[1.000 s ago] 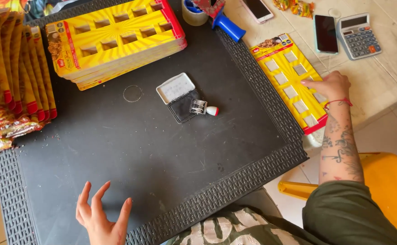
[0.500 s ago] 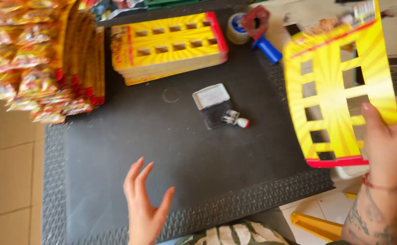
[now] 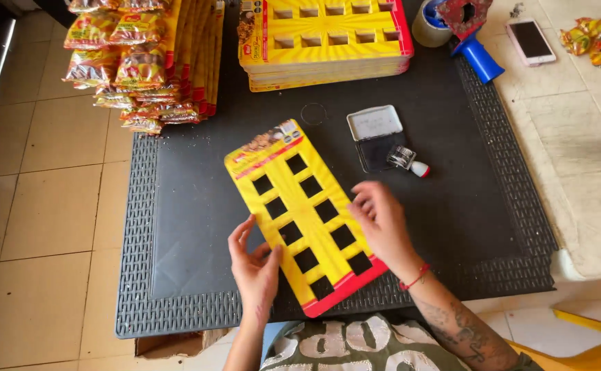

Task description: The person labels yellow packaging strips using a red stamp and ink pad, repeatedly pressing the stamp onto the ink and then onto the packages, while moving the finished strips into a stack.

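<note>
While the yellow display card (image 3: 305, 214) lies flat on the dark mat (image 3: 177, 206), slanted with its red-edged end toward me, I have both hands on it. My left hand (image 3: 254, 266) sits at its near left edge, fingers spread and loose, thumb resting on the face, closed on nothing. My right hand (image 3: 381, 221) lies over the right edge, fingers curled down onto the card, pressing rather than pinching. So neither grip truly holds it; the card simply rests under my fingertips.

To do this well, I judge I should keep the pressure light and even on both edges, since thin card with so many square cut-outs would buckle easily. Sliding it straight on the mat beats lifting one corner. I should also mind the open ink pad tin (image 3: 376, 136) and the small stamp (image 3: 410, 162) just beyond my right hand, as a careless sweep could knock them. The stack of matching cards (image 3: 324, 38) sits well apart at the far side.
</note>
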